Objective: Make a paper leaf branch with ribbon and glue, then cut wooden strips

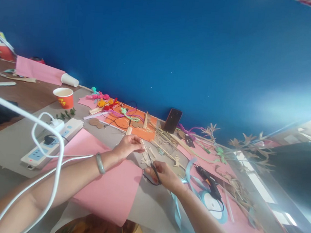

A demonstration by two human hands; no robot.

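Observation:
My right hand [165, 175] is closed round the dark handles of a pair of scissors [155, 173], whose blades point up and away toward my other hand. My left hand [129, 146] is raised over the table, thumb and fingers pinched together beside the blades. Whatever it holds is too small to make out; pale straw-like scraps [144, 160] lie just below. A pink sheet [112, 190] spreads under my left forearm, which wears a jade-coloured bangle [100, 163].
A white power strip [72, 128] with looping white cable crosses the left side. Behind it stands a red paper cup [64, 98]. A phone [172, 120] leans on the blue wall. At right lie a glue gun [211, 183], a blue ribbon roll [224, 216] and dried stems.

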